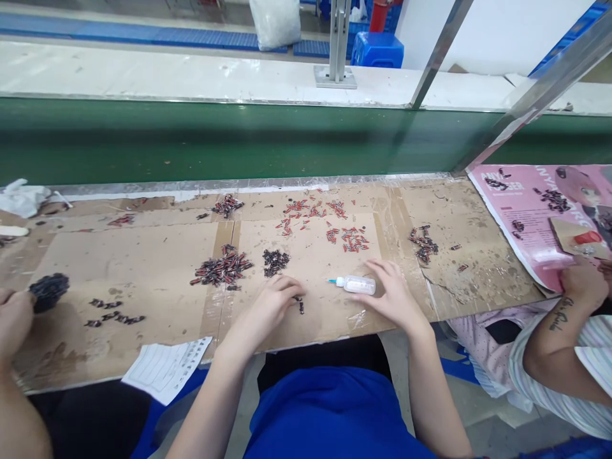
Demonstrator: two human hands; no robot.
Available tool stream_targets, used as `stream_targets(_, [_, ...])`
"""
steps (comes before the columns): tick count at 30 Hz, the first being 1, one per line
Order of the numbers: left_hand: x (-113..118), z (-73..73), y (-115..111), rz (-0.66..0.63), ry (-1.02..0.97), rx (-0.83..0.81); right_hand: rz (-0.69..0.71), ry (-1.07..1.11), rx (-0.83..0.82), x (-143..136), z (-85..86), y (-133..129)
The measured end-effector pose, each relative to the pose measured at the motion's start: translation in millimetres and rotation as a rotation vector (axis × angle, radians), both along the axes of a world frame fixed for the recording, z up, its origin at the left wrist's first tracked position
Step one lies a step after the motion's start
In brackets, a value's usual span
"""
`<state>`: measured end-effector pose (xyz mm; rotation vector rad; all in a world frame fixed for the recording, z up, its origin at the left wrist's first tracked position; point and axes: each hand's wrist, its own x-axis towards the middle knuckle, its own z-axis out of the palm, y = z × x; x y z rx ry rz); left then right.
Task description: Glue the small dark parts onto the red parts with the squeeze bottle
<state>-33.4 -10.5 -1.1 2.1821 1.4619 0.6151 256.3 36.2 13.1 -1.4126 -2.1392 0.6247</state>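
Bottle [359, 285] lies on the desk [157, 255] inside your right hand [396, 294], grip wide; your left hand [277, 298], grip narrow, is at a dark part [301, 307], hold unclear. A careless nudge could roll the Bottle among red pieces [354, 240].

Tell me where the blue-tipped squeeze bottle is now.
In the head view, the blue-tipped squeeze bottle lies on the cardboard, right of centre, beside the right hand, below the red pieces.

Bright blue top [325, 414] at near edge, black legwear [327, 355] just beyond; forearms [224, 376] bare, left hand [272, 303] and right hand [394, 294] bare.
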Motion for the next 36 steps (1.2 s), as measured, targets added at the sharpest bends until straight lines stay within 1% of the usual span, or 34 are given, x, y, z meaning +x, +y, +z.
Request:
stream_targets(1, [1.5,-2.2,-2.1,0.001,0.033,-0.003,0.055,-0.01,-0.018,-3.9,-1.1,-1.4])
stream_targets(2, [2.7,-3.7,-3.7,0.006,0.06,-0.013,0.079,-0.01,-0.02,-6.9,-2.0,-2.2])
stream_targets(4, [5.0,-4.6,-4.9,0.013,0.078,-0.037,0.083,0.023,-0.006,-10.1,-3.1,-2.2])
stream_targets(6, [8.9,-3.8,-3.5,0.019,0.043,-0.029,0.055,0.094,-0.03,-11.1,-2.6,-2.1])
stream_targets(8, [15.6,-3.3,-0.2,0.03,-0.008,0.023,-0.014,0.198,-0.106,-12.1,-1.2,-3.4])
stream_targets(10, [24.4,-4.0,4.1,0.045,-0.038,0.066,-0.123,0.34,-0.185,-14.2,-0.4,-6.0])
stream_targets(14, [39.1,-10.0,10.1,0.064,-0.074,0.056,-0.303,0.689,-0.234,-21.1,-5.1,-9.4])
stream_targets(17, [40.3,-15.2,9.6,0.074,-0.111,0.081,-0.397,0.9,-0.277,-27.1,-12.0,-8.5])
stream_targets(20, [34.5,-16.9,6.6,0.087,-0.16,0.086,-0.479,1.015,-0.31,-33.8,-16.8,-7.4])
stream_targets(23, [28.2,-15.1,4.7,0.071,-0.208,0.05,-0.512,1.039,-0.32,-41.2,-17.8,-8.3])
stream_targets(27, [25.3,-13.0,4.9,0.056,-0.239,0.026,-0.448,0.925,-0.314,-52.0,-15.6,-12.8])
stream_targets(30, [26.6,-13.0,5.0,0.077,-0.25,0.016,-0.456,0.859,-0.286,-61.3,-14.0,-17.8])
stream_targets(33, [28.9,-13.2,4.6,0.109,-0.242,0.027,-0.499,0.862,-0.269,-69.7,-14.1,-23.1])
stream_targets(36, [30.9,-14.2,4.0,0.132,-0.232,0.059,-0.504,0.865,-0.265,-74.4,-15.6,-26.6])
